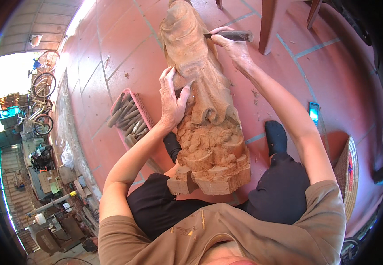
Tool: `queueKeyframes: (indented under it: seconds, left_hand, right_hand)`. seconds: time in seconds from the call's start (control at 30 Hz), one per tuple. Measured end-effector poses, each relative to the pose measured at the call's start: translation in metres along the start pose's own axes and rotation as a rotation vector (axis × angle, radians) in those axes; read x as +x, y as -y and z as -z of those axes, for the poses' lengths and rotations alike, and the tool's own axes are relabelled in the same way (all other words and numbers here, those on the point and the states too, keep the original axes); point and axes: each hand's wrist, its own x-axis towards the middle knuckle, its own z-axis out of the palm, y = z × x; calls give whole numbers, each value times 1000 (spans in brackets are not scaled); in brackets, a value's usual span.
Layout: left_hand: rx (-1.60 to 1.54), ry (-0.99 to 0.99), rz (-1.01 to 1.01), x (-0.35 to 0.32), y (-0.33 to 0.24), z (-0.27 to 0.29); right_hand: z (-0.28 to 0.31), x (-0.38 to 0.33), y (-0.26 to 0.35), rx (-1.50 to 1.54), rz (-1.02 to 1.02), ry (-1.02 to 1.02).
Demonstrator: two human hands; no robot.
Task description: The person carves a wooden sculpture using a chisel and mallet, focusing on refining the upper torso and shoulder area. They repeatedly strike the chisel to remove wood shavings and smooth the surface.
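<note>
A large carved wooden figure (202,101) lies lengthwise between my legs on the red tiled floor, its carved base toward me. My left hand (172,98) presses flat against its left side at mid-length. My right hand (233,44) is farther up on the right side, closed around a dark-handled chisel (231,35) whose blade points left onto the wood near the top of the figure.
A pink tray (144,111) of several chisels lies on the floor left of the carving. A phone (314,111) lies on the tiles at right, beside a woven basket (348,176). Chair legs (266,24) stand beyond. Bicycles (41,88) and clutter fill the far left.
</note>
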Motion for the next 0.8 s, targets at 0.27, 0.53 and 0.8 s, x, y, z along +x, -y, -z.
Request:
queueKeyframes:
  seconds: [0.27,0.53,0.8]
  left_hand:
    - [8,0,28,-2,-4,7]
    - [18,8,17,0,-3,4]
    - [28,3,19,-2,-5,7]
  right_hand:
    - [-12,-38,35,82,-69,94]
    - [10,-2,21,-29,-35,36]
    - [-9,-20,15,174,-134,20]
